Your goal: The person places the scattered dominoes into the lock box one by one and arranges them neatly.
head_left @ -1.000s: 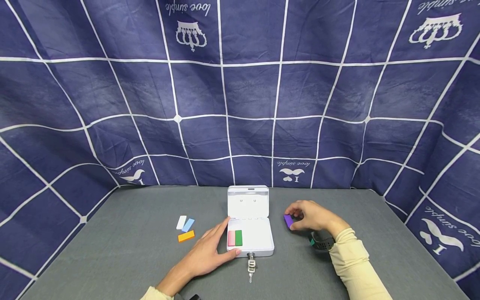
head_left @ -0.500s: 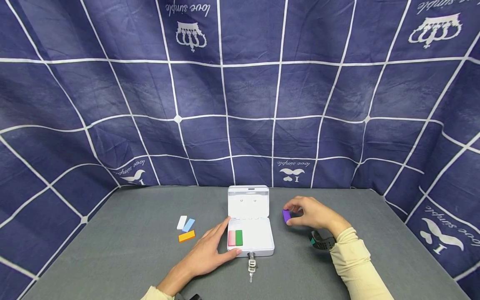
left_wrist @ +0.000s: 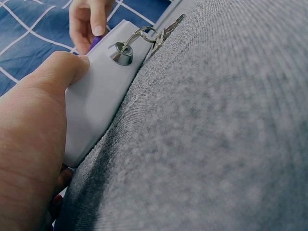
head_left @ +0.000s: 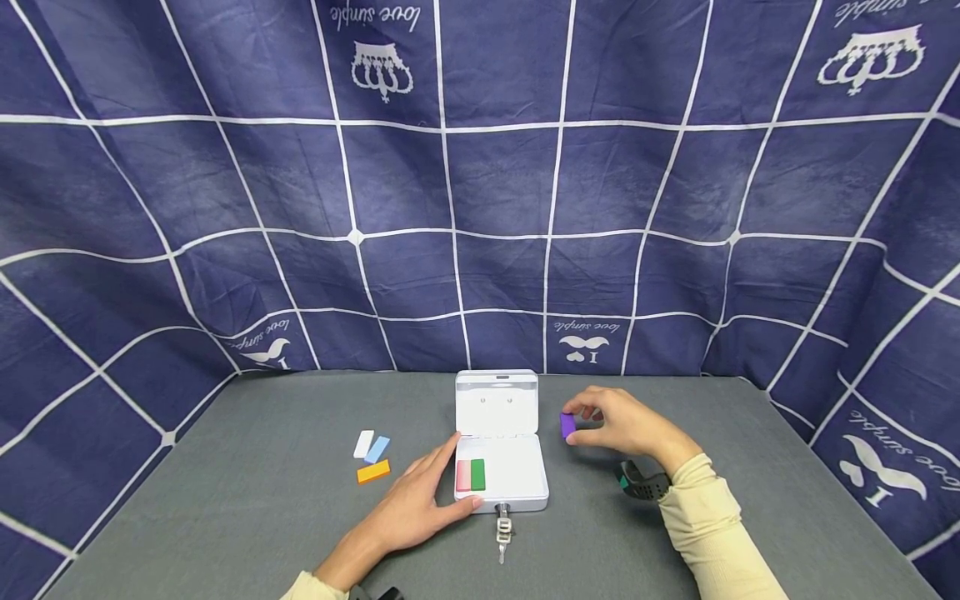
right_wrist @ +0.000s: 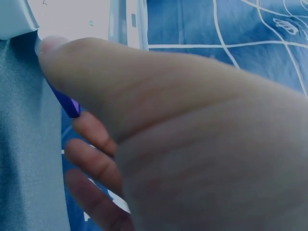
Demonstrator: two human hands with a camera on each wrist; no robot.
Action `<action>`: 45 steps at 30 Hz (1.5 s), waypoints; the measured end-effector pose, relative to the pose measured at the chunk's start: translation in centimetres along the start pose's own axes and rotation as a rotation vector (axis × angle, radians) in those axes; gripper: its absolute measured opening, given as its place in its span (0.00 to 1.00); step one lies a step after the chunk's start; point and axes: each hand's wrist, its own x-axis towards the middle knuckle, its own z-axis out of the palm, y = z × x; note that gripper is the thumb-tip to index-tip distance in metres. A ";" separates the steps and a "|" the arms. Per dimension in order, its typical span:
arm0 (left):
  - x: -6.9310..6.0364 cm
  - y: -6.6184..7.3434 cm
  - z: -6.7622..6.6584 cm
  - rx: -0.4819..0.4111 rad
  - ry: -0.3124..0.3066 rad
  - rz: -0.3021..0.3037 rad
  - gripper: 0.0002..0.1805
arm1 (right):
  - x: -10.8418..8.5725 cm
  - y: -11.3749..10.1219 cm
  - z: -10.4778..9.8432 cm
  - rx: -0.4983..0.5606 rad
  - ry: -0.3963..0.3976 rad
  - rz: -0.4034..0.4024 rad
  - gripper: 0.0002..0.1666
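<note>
A white cash box (head_left: pixel 517 471) stands with its lid (head_left: pixel 497 404) raised; keys (head_left: pixel 503 537) hang from its front lock. Inside, a pink block (head_left: pixel 463 476) and a green block (head_left: pixel 477 475) lie side by side at the left. My left hand (head_left: pixel 412 504) holds the box's left side, thumb on the front corner and fingers along the wall. To the right of the box, my right hand (head_left: pixel 622 425) pinches a purple block (head_left: pixel 567 427) between thumb and fingers. In the right wrist view the thumb covers part of the purple block (right_wrist: pixel 67 103).
Left of the box on the grey cloth lie a white block (head_left: pixel 363 444), a light blue block (head_left: pixel 377 450) and an orange block (head_left: pixel 373 472). A dark blue curtain (head_left: pixel 495 183) with white lines rises behind the table (head_left: pixel 285 467).
My right hand has shifted slightly away from me and to the left with the purple block, which has turned in its grip. The left hand and the box stay put.
</note>
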 end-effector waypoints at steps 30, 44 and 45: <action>0.0 0.0 0.1 0.004 0.008 0.007 0.54 | 0.6 -1.5 0.6 -0.056 0.053 -0.065 0.22; 0.1 -0.1 0.0 0.006 -0.003 -0.005 0.54 | 1.1 -2.2 1.1 -0.059 0.061 -0.097 0.22; 0.1 -0.1 0.0 0.007 -0.004 -0.005 0.54 | 1.1 -2.3 1.2 -0.058 0.058 -0.096 0.23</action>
